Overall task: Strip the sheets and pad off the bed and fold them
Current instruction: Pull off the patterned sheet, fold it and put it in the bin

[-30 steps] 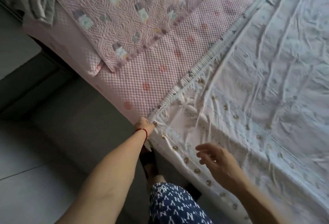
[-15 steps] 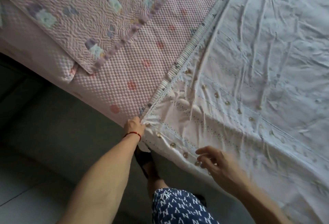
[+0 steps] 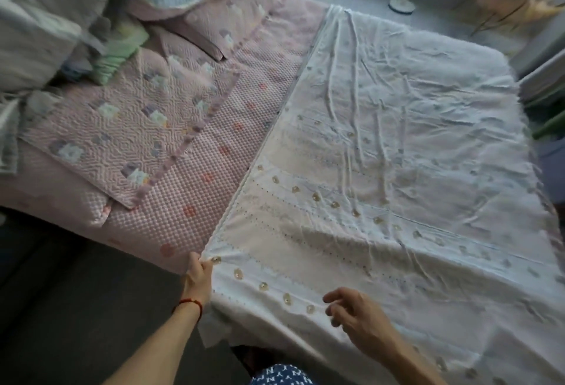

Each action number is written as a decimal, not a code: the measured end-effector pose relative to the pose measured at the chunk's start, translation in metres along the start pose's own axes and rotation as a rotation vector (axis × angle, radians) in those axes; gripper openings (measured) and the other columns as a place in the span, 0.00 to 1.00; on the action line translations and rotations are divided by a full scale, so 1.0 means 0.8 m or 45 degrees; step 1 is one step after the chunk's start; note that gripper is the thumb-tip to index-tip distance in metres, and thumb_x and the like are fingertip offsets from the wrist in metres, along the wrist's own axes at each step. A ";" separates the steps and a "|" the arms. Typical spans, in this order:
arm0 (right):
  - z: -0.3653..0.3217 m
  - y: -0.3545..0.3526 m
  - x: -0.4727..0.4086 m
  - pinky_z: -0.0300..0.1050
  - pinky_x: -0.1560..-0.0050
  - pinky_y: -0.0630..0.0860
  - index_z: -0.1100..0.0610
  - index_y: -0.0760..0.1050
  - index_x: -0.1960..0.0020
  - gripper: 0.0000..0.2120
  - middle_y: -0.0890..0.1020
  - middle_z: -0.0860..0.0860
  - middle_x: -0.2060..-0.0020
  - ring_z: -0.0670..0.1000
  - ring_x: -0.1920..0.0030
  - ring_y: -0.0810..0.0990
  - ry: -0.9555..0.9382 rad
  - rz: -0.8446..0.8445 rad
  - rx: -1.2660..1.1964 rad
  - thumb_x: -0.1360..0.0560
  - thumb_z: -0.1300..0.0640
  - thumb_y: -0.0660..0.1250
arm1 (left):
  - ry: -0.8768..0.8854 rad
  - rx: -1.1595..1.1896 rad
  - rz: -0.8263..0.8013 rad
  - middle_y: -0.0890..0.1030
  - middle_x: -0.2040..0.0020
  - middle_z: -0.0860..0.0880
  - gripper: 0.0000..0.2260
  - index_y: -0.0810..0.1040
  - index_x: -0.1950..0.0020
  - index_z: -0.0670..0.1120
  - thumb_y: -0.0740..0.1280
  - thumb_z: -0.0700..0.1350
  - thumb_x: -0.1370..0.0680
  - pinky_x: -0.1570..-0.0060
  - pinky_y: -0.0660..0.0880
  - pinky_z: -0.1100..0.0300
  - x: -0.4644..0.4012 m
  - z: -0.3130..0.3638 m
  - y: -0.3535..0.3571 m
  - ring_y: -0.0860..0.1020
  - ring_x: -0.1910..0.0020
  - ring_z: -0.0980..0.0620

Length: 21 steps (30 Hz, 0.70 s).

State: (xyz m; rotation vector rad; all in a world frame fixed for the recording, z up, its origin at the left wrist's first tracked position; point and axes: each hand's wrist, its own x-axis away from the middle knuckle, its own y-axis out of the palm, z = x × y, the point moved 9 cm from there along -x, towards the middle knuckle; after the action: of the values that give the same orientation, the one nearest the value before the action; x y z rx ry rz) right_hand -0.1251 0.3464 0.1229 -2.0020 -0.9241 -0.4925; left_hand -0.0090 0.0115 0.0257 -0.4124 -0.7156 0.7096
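Note:
A white sheet (image 3: 382,146) with small gold dots lies spread over the right part of the bed, its elastic edge running diagonally. My left hand (image 3: 198,274) grips the sheet's near corner at the bed's front edge. My right hand (image 3: 351,311) hovers just above the sheet's front border, fingers loosely curled, holding nothing. To the left, the pink dimpled pad (image 3: 195,170) lies bare on the mattress. A folded pink quilted cover (image 3: 122,128) rests on the pad.
Pillows and bunched bedding (image 3: 76,18) are heaped at the bed's far left. Dark floor (image 3: 76,308) runs along the near side. Round lamp bases (image 3: 400,5) stand on the floor beyond the bed. My patterned shorts (image 3: 281,375) show at the bottom.
The view has lifted and widened to take in the whole bed. My left hand keeps its grip on the sheet corner. The sheet lies flatter, with fewer puckers near the corner.

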 end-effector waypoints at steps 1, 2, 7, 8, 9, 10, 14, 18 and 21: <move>0.013 -0.013 0.014 0.45 0.54 0.83 0.45 0.79 0.47 0.08 0.86 0.48 0.58 0.44 0.58 0.84 -0.017 0.030 -0.035 0.19 0.56 0.63 | 0.112 -0.031 -0.015 0.70 0.58 0.42 0.07 0.65 0.51 0.39 0.58 0.42 0.16 0.65 0.65 0.56 0.021 0.027 0.005 0.69 0.60 0.47; 0.024 -0.020 0.020 0.45 0.54 0.83 0.46 0.80 0.48 0.08 0.86 0.49 0.58 0.44 0.59 0.84 -0.026 0.056 -0.069 0.19 0.57 0.63 | 0.191 -0.081 -0.036 0.71 0.59 0.42 0.09 0.66 0.52 0.40 0.59 0.44 0.16 0.65 0.66 0.55 0.036 0.043 0.010 0.71 0.60 0.45; 0.094 -0.065 0.066 0.46 0.51 0.83 0.50 0.79 0.43 0.08 0.85 0.48 0.56 0.46 0.56 0.84 -0.084 0.135 -0.246 0.18 0.57 0.63 | 0.432 -0.353 -0.218 0.79 0.58 0.48 0.07 0.68 0.51 0.50 0.61 0.51 0.17 0.61 0.73 0.53 0.144 0.146 0.087 0.78 0.60 0.47; 0.105 -0.072 0.073 0.48 0.51 0.83 0.50 0.79 0.42 0.08 0.85 0.48 0.55 0.46 0.56 0.84 -0.098 0.149 -0.281 0.18 0.56 0.63 | 0.506 -0.390 -0.250 0.79 0.60 0.48 0.06 0.68 0.51 0.48 0.61 0.49 0.17 0.61 0.73 0.53 0.167 0.166 0.110 0.78 0.61 0.46; 0.116 -0.080 0.081 0.48 0.51 0.83 0.50 0.79 0.42 0.09 0.85 0.48 0.55 0.46 0.55 0.85 -0.109 0.164 -0.317 0.18 0.56 0.62 | 0.576 -0.438 -0.288 0.78 0.61 0.47 0.06 0.68 0.50 0.47 0.61 0.48 0.17 0.61 0.73 0.52 0.191 0.189 0.136 0.78 0.61 0.45; 0.134 -0.090 0.093 0.47 0.51 0.83 0.50 0.79 0.41 0.09 0.85 0.48 0.54 0.46 0.55 0.84 -0.114 0.177 -0.352 0.18 0.56 0.62 | 0.617 -0.513 -0.337 0.78 0.60 0.46 0.05 0.69 0.49 0.46 0.61 0.47 0.17 0.61 0.72 0.52 0.220 0.208 0.169 0.78 0.61 0.44; 0.195 -0.117 0.128 0.42 0.52 0.82 0.52 0.79 0.41 0.10 0.85 0.49 0.52 0.46 0.56 0.85 -0.059 0.211 -0.447 0.18 0.57 0.62 | 0.710 -0.749 -0.471 0.81 0.51 0.43 0.12 0.68 0.34 0.47 0.60 0.46 0.17 0.55 0.75 0.53 0.295 0.250 0.280 0.79 0.54 0.42; 0.285 -0.152 0.153 0.38 0.58 0.79 0.53 0.79 0.41 0.10 0.85 0.50 0.52 0.45 0.57 0.85 0.085 0.263 -0.524 0.19 0.58 0.62 | 0.709 -0.991 -0.701 0.79 0.45 0.41 0.18 0.65 0.31 0.45 0.62 0.42 0.21 0.45 0.77 0.48 0.350 0.265 0.394 0.79 0.47 0.40; 0.364 -0.179 0.179 0.37 0.59 0.78 0.52 0.78 0.44 0.08 0.85 0.52 0.52 0.48 0.56 0.84 0.229 0.395 -0.618 0.18 0.60 0.62 | 0.673 -1.141 -0.872 0.76 0.38 0.40 0.18 0.67 0.35 0.43 0.67 0.46 0.22 0.39 0.74 0.47 0.378 0.263 0.482 0.77 0.41 0.39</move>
State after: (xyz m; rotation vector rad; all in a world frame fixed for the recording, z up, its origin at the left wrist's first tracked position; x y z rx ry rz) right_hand -0.1416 0.7005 0.1283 -2.4306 -0.3912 -0.7572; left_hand -0.1671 0.5169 0.0893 -1.0550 -0.5762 -0.4100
